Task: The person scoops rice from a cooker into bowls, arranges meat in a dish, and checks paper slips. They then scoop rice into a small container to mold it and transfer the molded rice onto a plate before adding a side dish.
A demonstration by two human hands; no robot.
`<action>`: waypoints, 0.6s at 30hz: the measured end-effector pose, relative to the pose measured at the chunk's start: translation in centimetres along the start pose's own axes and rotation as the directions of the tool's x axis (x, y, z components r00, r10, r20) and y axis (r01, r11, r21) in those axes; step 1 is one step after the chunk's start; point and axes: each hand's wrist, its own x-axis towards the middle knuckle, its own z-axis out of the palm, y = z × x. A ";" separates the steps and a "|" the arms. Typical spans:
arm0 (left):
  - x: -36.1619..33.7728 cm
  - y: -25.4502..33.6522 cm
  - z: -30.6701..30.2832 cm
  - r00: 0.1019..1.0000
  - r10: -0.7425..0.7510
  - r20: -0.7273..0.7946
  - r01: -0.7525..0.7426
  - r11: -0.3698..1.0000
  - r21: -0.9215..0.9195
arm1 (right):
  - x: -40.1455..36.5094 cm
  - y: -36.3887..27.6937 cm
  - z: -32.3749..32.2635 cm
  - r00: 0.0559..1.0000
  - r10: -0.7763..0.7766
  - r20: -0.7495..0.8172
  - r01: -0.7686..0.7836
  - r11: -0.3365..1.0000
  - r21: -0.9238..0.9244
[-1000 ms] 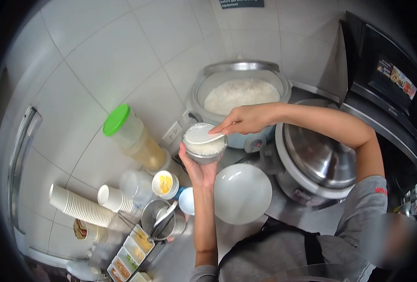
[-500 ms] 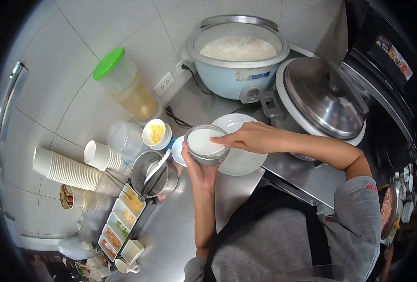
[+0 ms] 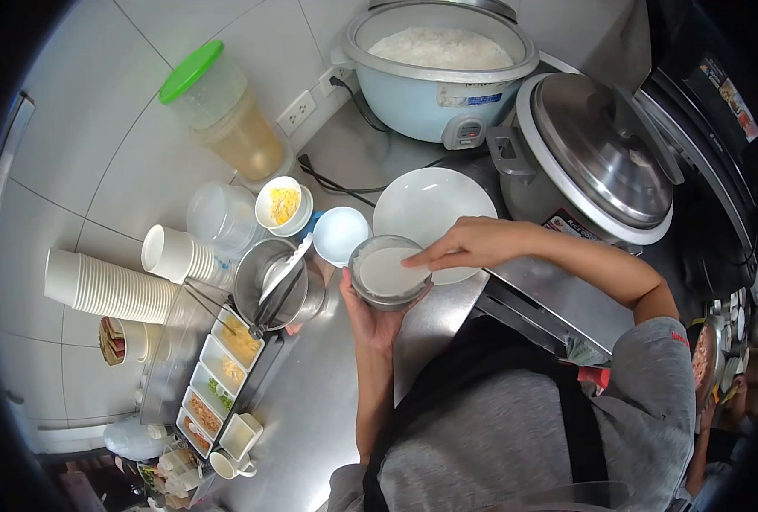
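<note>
My left hand (image 3: 376,322) is wrapped round a small metal bowl (image 3: 393,300) from below and the left side. Inside the bowl's mouth lies a smooth white rounded piece (image 3: 387,273), its kind not clear. My right hand (image 3: 473,245) has its fingers closed together, fingertips on the right edge of that white piece. Behind the bowl, a wide white plate (image 3: 430,200) rests on the steel counter. A small pale blue-white bowl (image 3: 341,235) stands just left of the plate.
At the back is a blue rice cooker (image 3: 422,98) full of rice; a lidded cooker (image 3: 601,162) stands right. Left are a metal pot (image 3: 251,286) with tongs, topping trays (image 3: 212,375), stacked paper cups (image 3: 110,286), a green-lidded container (image 3: 242,136) and a yellow-filled cup (image 3: 283,206).
The camera view has shifted. The metal bowl sits lower right relative to the small pale bowl, which now shows fully. My right fingers remain at the white piece in the bowl.
</note>
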 end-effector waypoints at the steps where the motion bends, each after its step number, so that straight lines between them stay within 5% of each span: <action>1: -0.1 -0.2 -0.2 1.000 0.010 0.013 -0.010 1.000 -0.003 | 0.0 0.2 0.1 0.999 0.046 -0.017 -0.047 0.999 -0.027; 6: 0.1 -0.6 -1.1 0.997 0.059 -0.046 -0.056 0.996 0.066 | 0.0 -0.5 2.0 0.972 0.233 -0.024 -0.233 0.972 -0.032; 9: 0.4 -2.2 -2.8 0.990 0.125 -0.057 -0.121 0.990 0.078 | 0.0 3.8 3.0 0.995 -0.053 -0.090 0.078 0.952 0.296; 12: 0.8 -3.2 -2.8 0.953 0.292 -0.077 -0.282 0.953 0.113 | -0.6 2.7 3.8 0.985 0.101 -0.140 -0.089 0.992 0.089; 18: 1.4 -4.7 -1.4 0.776 0.625 -0.090 -0.588 0.767 0.255 | -0.3 4.0 4.9 0.967 0.059 -0.250 0.029 0.942 0.334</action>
